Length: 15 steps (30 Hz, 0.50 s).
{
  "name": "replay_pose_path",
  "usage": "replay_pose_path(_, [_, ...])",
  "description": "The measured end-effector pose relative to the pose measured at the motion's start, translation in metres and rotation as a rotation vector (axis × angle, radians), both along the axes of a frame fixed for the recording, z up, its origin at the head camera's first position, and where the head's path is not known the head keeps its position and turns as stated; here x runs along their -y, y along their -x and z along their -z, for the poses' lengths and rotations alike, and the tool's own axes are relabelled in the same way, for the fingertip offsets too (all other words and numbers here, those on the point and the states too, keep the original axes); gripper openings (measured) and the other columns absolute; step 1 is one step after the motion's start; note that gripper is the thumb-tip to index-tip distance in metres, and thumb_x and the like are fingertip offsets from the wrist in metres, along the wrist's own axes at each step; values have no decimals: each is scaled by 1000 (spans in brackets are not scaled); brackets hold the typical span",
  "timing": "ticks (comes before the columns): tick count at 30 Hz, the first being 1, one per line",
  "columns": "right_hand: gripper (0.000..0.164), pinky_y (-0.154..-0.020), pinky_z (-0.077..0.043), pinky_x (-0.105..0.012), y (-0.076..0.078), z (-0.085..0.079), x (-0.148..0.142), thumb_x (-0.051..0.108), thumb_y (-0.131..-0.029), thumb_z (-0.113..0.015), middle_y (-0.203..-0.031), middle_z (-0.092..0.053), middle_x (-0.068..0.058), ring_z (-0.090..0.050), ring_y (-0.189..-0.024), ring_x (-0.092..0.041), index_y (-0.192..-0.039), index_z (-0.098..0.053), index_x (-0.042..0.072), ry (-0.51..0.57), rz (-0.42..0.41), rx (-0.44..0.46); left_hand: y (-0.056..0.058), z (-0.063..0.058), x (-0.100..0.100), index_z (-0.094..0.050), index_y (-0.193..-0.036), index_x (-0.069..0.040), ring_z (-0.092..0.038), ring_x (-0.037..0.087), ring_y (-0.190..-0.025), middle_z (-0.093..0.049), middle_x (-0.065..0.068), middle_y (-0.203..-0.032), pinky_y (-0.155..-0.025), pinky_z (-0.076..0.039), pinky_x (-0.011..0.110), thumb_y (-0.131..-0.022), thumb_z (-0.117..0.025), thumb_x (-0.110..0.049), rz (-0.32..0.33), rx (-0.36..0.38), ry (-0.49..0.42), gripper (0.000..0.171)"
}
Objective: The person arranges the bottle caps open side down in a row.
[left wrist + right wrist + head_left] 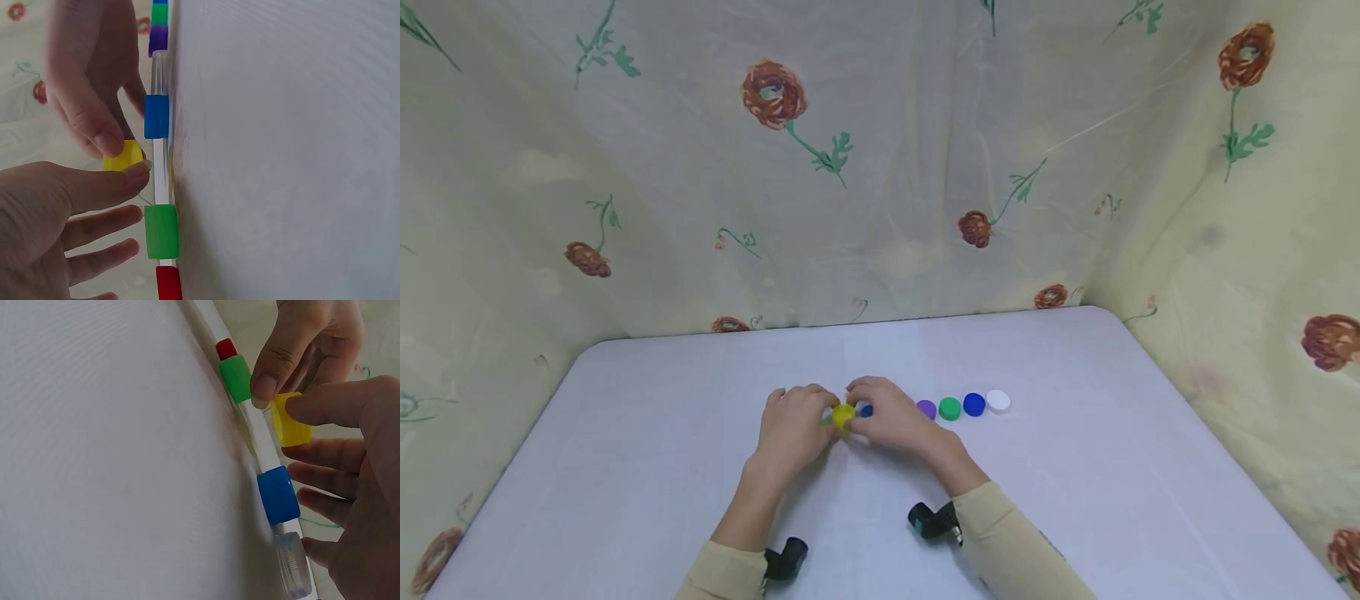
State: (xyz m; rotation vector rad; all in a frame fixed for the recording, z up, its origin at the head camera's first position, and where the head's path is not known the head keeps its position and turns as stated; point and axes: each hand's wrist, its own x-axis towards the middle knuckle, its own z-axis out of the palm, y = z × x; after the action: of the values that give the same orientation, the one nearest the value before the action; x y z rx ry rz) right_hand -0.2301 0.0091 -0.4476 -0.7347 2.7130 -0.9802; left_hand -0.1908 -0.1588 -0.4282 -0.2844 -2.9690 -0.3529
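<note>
**Yellow cap held between two hands, centre frame**

Yellow cap [843, 416] noted at the centre of the head view, lower half; it appears to be lifted just clear of the surface [640, 475]. By the right hand [893, 417] it is pinched, thumb on the near face, fingers behind. At its other edge the left thumb is seen, lower fingers spread in the left wrist view; whether the cap is also pinched by the left hand [795, 423] cannot be told, the forefinger being masked.

The step in hand is judged to be a two-handed handling of a small cap. Best done with fingertip pressure on opposite sides, the rim left uncovered. One grip should be made firm before the other is loosened, or the cap may be dropped or spun. Spare fingers are best lifted away: the blue cap [279, 495] and the clear cap [292, 567] lie close by the right fingers and could be nudged.

Row: a red cap [227, 349] and a green cap [235, 378] are seen at the top of the right wrist view. Right of centre in the head view, purple [927, 409], second green [950, 408], dark blue [974, 405] and white [998, 402] caps are lined up.

Surface white, far corners rounded. Beyond, the room is screened by pale cloth [880, 283], printed with rust-red flowers.
</note>
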Motion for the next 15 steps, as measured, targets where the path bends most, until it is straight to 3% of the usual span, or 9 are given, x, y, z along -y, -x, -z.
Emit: replay_pose_path(15, [33, -118, -34, -50, 3, -5, -5, 38, -96, -60, -141, -59, -9, -45, -141, -30, -104, -75, 10, 79, 28, 33, 0, 1, -2, -78, -104, -17, -68, 27, -110, -75, 4, -113, -105, -42, 61, -87, -77, -25, 13, -52, 0, 19])
